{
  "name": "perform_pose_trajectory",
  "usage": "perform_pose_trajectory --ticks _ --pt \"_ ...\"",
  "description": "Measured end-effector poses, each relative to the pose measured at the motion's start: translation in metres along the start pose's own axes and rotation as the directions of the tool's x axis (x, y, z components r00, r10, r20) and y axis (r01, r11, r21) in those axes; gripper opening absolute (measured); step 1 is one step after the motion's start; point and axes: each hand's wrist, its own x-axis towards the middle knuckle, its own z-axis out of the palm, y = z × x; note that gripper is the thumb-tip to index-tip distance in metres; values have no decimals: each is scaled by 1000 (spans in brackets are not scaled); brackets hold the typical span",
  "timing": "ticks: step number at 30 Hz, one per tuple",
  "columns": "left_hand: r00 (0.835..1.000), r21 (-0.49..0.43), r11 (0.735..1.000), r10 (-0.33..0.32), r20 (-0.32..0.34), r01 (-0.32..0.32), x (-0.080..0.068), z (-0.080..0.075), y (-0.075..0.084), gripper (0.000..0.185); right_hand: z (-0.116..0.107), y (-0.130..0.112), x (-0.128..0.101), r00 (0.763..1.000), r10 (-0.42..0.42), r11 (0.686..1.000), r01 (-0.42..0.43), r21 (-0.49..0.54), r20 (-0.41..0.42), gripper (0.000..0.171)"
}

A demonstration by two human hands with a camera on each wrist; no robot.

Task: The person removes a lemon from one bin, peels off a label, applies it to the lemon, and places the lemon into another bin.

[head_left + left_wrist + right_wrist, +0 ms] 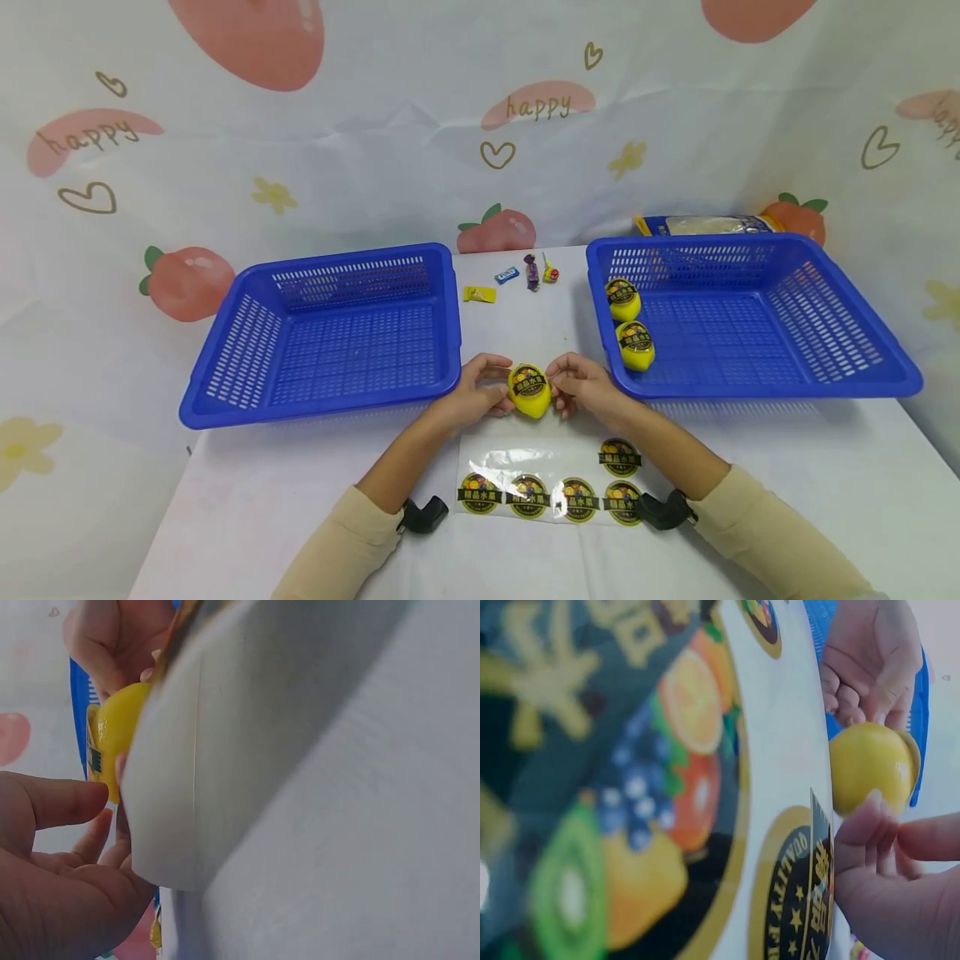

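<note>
A yellow lemon (532, 404) with a round black-and-gold fruit sticker (529, 382) on its upper face is between the two hands. My left hand (476, 395) holds it from the left side, fingers curved at its edge. From the right side my right hand (588, 387) holds it with bent fingers. In the left wrist view the lemon (124, 716) shows its sticker edge-on; in the right wrist view the lemon (871, 765) has fingertips of both hands at its skin. Below the hands lies a clear sticker sheet (517, 456) with several matching stickers along its bottom and right edges.
A blue basket (322, 413) stands at left, and another blue basket (757, 389) at right holds two stickered lemons, one lemon (626, 310) behind the other lemon (637, 357). Small wrapped candies (480, 294) and a lollipop (551, 272) lie between the baskets. A bag (708, 224) sits behind the right basket.
</note>
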Motion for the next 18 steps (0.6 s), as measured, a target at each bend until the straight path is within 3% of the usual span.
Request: perform_pose_trajectory --ticks 6,11,13,14,16,18 --pt "999 119 992 47 -19 -45 -12 -3 -2 45 3 -2 -6 997 -55 977 43 -210 -50 35" --pt "993 250 962 117 -9 -112 -30 -3 -1 55 6 -5 -12 989 -145 884 141 -446 26 62" --pt "986 355 921 162 27 -161 -42 0 4 59 7 -7 -13 976 -207 831 215 -513 73 74" --pt "981 418 888 186 56 -192 -49 2 8 61 8 -8 -13 967 -234 807 249 -535 97 80" --pt "964 530 806 234 125 -264 -64 6 17 62 9 -10 -12 953 -269 769 301 -564 140 87" --pt "938 613 712 294 183 -342 -76 9 26 61 9 -11 -10 945 -280 752 326 -573 170 91"
